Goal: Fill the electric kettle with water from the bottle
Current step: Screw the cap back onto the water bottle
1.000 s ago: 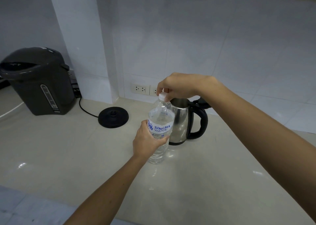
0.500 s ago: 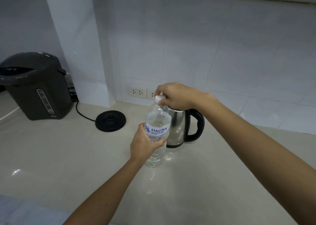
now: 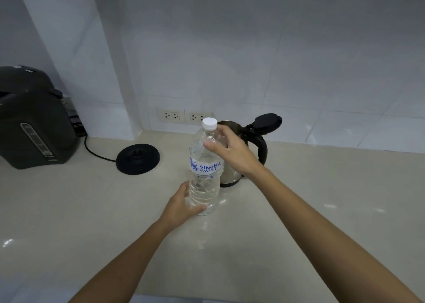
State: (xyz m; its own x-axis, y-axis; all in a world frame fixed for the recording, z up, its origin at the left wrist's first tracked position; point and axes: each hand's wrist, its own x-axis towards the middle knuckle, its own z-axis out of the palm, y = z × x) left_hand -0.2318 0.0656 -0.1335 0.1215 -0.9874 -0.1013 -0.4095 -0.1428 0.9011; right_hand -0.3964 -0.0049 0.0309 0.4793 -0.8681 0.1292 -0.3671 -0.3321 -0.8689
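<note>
A clear plastic water bottle (image 3: 204, 180) with a white label and a white cap (image 3: 209, 122) stands upright on the counter. My left hand (image 3: 181, 205) grips its lower part near the base. My right hand (image 3: 230, 152) holds the bottle's shoulder just under the neck, below the cap. Right behind the bottle stands the steel electric kettle (image 3: 232, 172) with a black handle; its black lid (image 3: 266, 121) is flipped open to the right.
The kettle's round black base (image 3: 138, 159) lies on the beige counter (image 3: 322, 210) left of the bottle, its cord running left. A dark hot-water dispenser (image 3: 32, 118) stands at far left. Wall sockets (image 3: 184, 116) sit on the tiled wall behind.
My right hand has left the cap and dropped to the bottle's shoulder. My left hand slid from the label down to the base. The kettle's open lid is now in view.
</note>
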